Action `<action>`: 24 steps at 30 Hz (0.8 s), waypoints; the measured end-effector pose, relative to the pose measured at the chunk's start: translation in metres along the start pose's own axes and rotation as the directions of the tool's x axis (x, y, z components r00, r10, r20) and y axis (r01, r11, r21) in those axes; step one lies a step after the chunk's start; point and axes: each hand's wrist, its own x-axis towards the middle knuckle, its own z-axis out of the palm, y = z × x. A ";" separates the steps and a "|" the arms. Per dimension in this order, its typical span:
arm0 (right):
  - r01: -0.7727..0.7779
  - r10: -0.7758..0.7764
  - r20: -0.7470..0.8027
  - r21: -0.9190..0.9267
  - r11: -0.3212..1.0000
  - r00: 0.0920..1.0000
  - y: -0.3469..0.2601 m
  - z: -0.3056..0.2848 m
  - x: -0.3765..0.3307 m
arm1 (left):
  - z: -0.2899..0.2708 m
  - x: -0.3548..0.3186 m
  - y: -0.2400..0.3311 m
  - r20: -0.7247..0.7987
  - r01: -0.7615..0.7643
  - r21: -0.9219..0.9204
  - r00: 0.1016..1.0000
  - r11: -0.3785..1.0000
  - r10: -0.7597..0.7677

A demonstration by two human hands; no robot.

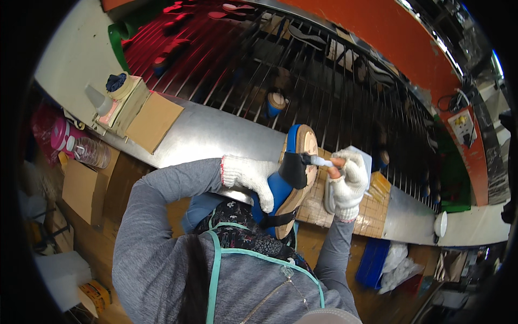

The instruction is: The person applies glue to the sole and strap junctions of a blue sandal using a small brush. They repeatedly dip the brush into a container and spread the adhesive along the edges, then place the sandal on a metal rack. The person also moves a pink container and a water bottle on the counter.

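My left hand [252,174], in a white knitted glove, grips a blue shoe last [279,190] from its left side. A tan sole [309,141] and black straps [294,170] are fitted on the last, which is tilted with its sole side toward the right. My right hand [349,182], gloved but with bare fingertips, pinches a small brush [321,161] with a whitish handle. The dark tip of the brush meets the edge of the sole beside the wide strap. Behind the right hand, a white container [365,156] is partly hidden.
A conveyor of metal rods [226,81] runs beyond the metal ledge [199,129], carrying another blue last [275,102] and several soles. Under my right hand lies a grid-marked board [315,208]. A cardboard sheet [155,122] and a small tub [120,85] are at left.
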 end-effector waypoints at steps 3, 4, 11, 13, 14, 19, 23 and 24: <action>-0.212 0.208 -0.072 -0.050 0.976 0.975 0.000 0.005 -0.012 | -0.008 0.003 -0.009 -0.065 -0.058 -0.030 0.996 0.998 0.055; -0.237 0.234 -0.057 -0.052 0.970 0.971 -0.002 0.002 -0.023 | -0.012 0.005 -0.016 -0.024 -0.143 -0.088 0.990 0.986 0.142; -0.614 0.561 -0.252 -0.364 0.700 0.788 -0.015 -0.072 -0.132 | -0.038 0.054 -0.051 -0.262 -0.604 -0.319 0.797 0.731 0.544; -0.660 0.592 -0.309 -0.479 0.579 0.744 -0.015 -0.086 -0.155 | -0.044 0.055 -0.060 -0.301 -0.635 -0.368 0.773 0.679 0.559; -0.692 0.639 -0.338 -0.567 0.447 0.690 -0.013 -0.090 -0.164 | -0.048 0.057 -0.067 -0.341 -0.618 -0.491 0.785 0.614 0.517; -0.521 0.523 -0.307 -0.787 0.330 0.795 0.002 -0.084 -0.172 | -0.071 0.079 -0.101 -0.531 -0.673 -0.446 0.730 0.590 0.431; -0.422 0.521 -0.219 -0.851 0.312 0.825 0.009 -0.082 -0.166 | -0.071 0.078 -0.105 -0.517 -0.696 -0.490 0.717 0.526 0.467; -0.386 0.503 -0.184 -0.860 0.334 0.845 0.010 -0.084 -0.166 | -0.068 0.073 -0.103 -0.424 -0.711 -0.483 0.700 0.510 0.574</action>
